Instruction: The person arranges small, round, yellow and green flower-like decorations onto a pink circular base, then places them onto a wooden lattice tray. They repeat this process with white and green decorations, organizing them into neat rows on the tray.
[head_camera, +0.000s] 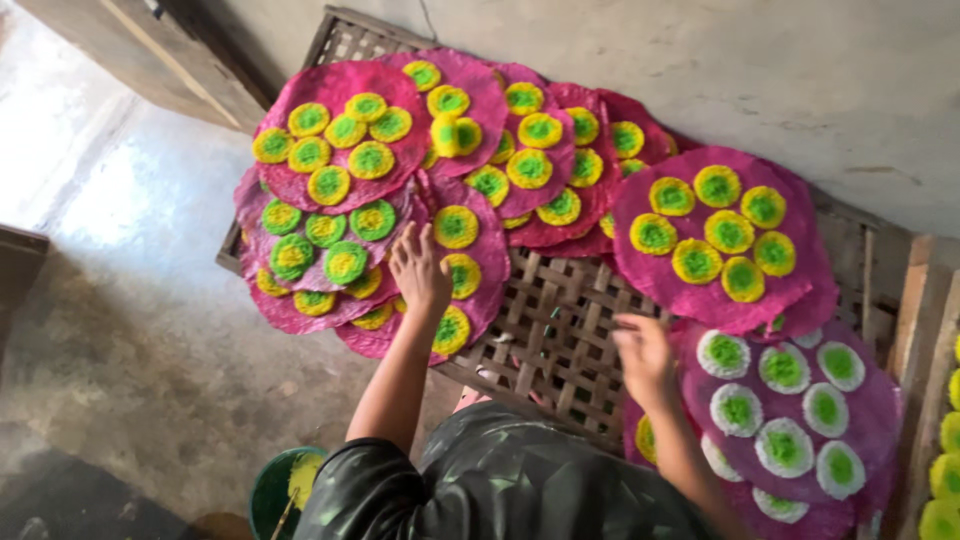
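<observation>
Magenta round wafers (340, 130) overlap on woven lattice tray (560, 330); left hand (418, 270) touches one.

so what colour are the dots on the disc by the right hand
White rings with green centres on the magenta disc beside the right hand, head view.

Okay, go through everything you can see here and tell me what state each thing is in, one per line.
Left hand: open, fingers spread, resting on a pink disc.
Right hand: blurred, at the edge of the white-dotted disc; grip unclear.
Pink discs: flat, overlapping in stacks, dotted yellow and green.
White-dotted disc: flat, lying on other discs.
Lattice tray: lying flat, middle bare, discs around it.
Green bucket: upright, partly hidden, yellow inside.
</observation>
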